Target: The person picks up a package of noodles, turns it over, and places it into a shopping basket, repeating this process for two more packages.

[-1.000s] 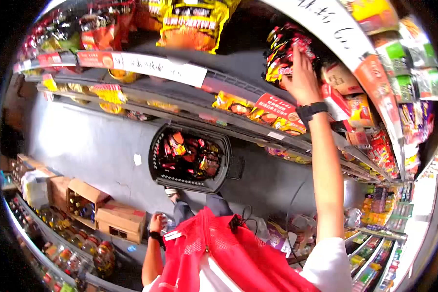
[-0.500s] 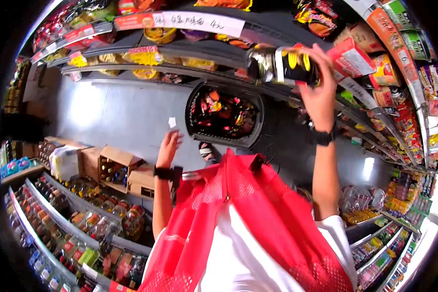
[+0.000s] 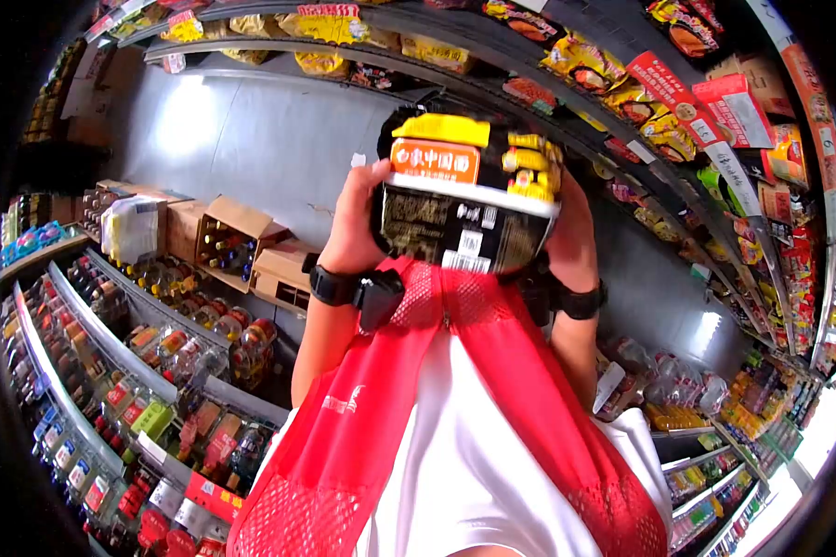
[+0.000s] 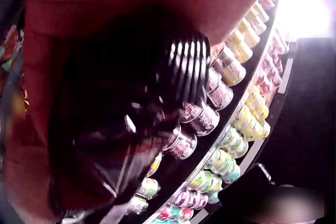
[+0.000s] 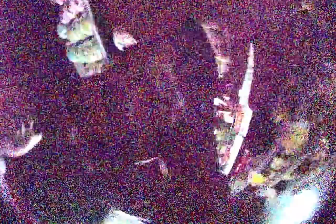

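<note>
In the head view, a black multipack of instant noodles with an orange label and yellow printing is held up in front of the red vest. My left hand grips its left side, thumb at the upper edge. My right hand holds the opposite side, its fingers mostly behind the pack. The left wrist view gives a close look at glossy dark wrapping against my left hand. Dark noise fills the right wrist view and hides the right hand's grip.
Shelves of noodle packs run along the top and right. Bottle racks stand at the lower left beside open cardboard boxes. Grey floor shows between them. Bundled bottles sit at the lower right.
My right hand has come from the shelf with the noodle pack, down and toward the body. The left hand, empty before, has risen and taken the pack's other side. The pack now covers the floor basket.
</note>
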A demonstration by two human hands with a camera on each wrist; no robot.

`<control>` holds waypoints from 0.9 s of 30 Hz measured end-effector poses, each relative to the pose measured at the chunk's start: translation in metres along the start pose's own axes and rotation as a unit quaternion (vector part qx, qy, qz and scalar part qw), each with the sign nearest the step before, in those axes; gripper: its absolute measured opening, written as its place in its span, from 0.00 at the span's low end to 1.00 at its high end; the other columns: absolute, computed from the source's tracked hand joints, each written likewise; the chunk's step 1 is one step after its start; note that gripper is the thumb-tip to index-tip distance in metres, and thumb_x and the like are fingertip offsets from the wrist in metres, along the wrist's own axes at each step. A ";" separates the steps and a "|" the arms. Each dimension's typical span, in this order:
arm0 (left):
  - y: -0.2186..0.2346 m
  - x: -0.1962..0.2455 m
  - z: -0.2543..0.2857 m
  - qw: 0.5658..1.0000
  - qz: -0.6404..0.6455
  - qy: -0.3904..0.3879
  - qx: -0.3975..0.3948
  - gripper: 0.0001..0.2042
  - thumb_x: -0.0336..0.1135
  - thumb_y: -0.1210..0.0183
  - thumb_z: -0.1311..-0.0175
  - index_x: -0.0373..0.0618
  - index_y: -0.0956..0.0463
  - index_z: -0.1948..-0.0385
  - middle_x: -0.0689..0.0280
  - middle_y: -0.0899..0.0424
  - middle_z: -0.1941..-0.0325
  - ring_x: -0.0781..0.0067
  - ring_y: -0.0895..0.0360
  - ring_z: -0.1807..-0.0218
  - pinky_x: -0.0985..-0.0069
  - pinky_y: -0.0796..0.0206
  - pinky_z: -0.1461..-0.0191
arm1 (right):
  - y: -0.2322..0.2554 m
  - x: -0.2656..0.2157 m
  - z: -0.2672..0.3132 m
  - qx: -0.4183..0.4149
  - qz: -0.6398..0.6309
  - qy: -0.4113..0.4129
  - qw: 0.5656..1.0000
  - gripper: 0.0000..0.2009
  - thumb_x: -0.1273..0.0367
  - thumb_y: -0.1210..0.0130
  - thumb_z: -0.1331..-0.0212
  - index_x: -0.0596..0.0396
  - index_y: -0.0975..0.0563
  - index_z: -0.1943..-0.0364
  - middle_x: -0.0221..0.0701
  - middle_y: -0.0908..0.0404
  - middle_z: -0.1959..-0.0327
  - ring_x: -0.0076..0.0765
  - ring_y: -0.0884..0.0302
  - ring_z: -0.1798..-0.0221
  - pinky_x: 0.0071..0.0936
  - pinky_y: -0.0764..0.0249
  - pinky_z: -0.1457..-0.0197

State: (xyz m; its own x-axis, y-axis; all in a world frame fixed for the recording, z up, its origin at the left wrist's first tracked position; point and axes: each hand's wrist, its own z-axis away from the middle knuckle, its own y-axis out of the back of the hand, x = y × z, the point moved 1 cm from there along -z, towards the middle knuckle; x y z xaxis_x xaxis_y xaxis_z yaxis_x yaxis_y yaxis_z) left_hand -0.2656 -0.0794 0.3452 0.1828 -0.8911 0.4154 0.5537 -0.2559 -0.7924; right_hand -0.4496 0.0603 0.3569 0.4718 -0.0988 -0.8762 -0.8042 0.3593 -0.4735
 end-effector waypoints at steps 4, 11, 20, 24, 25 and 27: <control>-0.007 0.004 0.001 0.998 -0.023 -0.054 0.001 0.20 0.48 0.58 0.38 0.42 0.31 0.54 0.62 0.22 0.59 0.69 0.23 0.59 0.71 0.30 0.54 | -0.021 -0.004 0.006 0.141 -0.134 -0.088 0.977 0.17 0.66 0.56 0.36 0.60 0.34 0.46 0.33 0.28 0.49 0.28 0.30 0.49 0.23 0.34 0.47; 0.008 -0.005 -0.004 0.974 -0.137 -0.146 0.104 0.20 0.48 0.61 0.35 0.41 0.32 0.53 0.61 0.22 0.58 0.68 0.22 0.59 0.71 0.30 0.53 | -0.014 0.007 0.004 0.188 0.169 0.050 0.966 0.18 0.67 0.57 0.36 0.59 0.35 0.45 0.28 0.28 0.53 0.21 0.30 0.53 0.19 0.33 0.50; 0.016 -0.011 -0.004 0.955 -0.244 -0.137 0.098 0.22 0.49 0.64 0.33 0.39 0.32 0.53 0.59 0.22 0.58 0.69 0.21 0.60 0.73 0.29 0.56 | -0.015 0.009 0.008 0.198 0.144 0.073 0.967 0.14 0.72 0.51 0.41 0.62 0.31 0.51 0.28 0.25 0.57 0.20 0.30 0.55 0.19 0.35 0.49; 0.012 -0.015 -0.007 0.969 -0.194 -0.122 0.087 0.21 0.48 0.64 0.32 0.39 0.32 0.56 0.63 0.23 0.60 0.75 0.24 0.62 0.76 0.31 0.58 | -0.009 0.008 0.008 0.201 0.120 0.062 0.970 0.13 0.72 0.49 0.42 0.61 0.30 0.53 0.27 0.24 0.61 0.18 0.29 0.59 0.17 0.34 0.52; 0.007 -0.017 -0.006 0.971 -0.179 -0.125 0.093 0.20 0.47 0.63 0.32 0.39 0.30 0.59 0.66 0.23 0.63 0.80 0.27 0.64 0.80 0.33 0.60 | -0.008 0.008 0.009 0.202 0.108 0.053 0.972 0.14 0.72 0.49 0.42 0.61 0.30 0.53 0.27 0.24 0.61 0.18 0.29 0.59 0.17 0.34 0.52; 0.008 -0.017 -0.006 0.969 -0.191 -0.129 0.090 0.20 0.47 0.63 0.32 0.39 0.30 0.59 0.66 0.23 0.63 0.80 0.27 0.64 0.80 0.33 0.60 | -0.006 0.010 0.008 0.199 0.065 0.048 0.977 0.13 0.72 0.49 0.42 0.60 0.30 0.54 0.26 0.25 0.61 0.18 0.30 0.59 0.16 0.34 0.53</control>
State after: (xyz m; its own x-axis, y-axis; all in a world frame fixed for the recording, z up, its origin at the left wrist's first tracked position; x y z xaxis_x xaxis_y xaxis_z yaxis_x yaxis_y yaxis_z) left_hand -0.2690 -0.0688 0.3288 0.1201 -0.6153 0.7791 0.7489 -0.4590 -0.4779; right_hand -0.4369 0.0646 0.3517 0.3233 -0.1077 -0.9401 -0.6422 0.7047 -0.3016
